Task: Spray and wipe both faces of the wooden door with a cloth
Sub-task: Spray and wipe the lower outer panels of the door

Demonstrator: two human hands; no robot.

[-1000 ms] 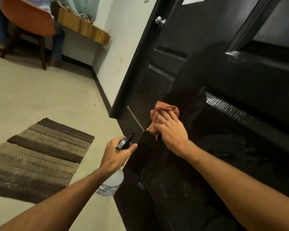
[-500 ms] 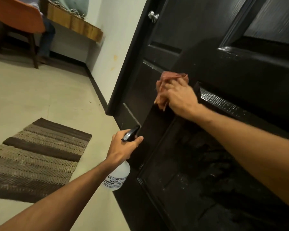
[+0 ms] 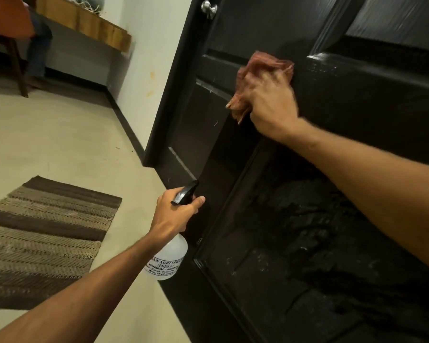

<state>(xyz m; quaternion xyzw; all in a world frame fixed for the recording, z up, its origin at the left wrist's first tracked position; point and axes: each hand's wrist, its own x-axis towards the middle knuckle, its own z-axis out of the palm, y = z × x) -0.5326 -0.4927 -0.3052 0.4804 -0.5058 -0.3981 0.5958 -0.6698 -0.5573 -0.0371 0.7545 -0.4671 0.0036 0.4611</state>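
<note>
The dark panelled wooden door (image 3: 357, 149) fills the right half of the head view, its lower panel streaked with wet marks. My right hand (image 3: 270, 105) grips a bunched reddish cloth (image 3: 260, 64) and presses it against the door's middle rail, slightly blurred. My left hand (image 3: 174, 214) holds a clear spray bottle (image 3: 169, 261) by its black trigger head, low beside the door's edge, nozzle pointing toward the door.
A silver knob (image 3: 208, 8) sits near the door's top left. A striped brown mat (image 3: 45, 238) lies on the pale floor at left. A white wall (image 3: 144, 58) stands behind the door. At far left, a wooden shelf (image 3: 84, 23), an orange chair and a seated person's legs.
My right hand has slid the cloth upward along the door, from the lower panel to the middle rail. The left hand with the bottle has stayed about where it was.
</note>
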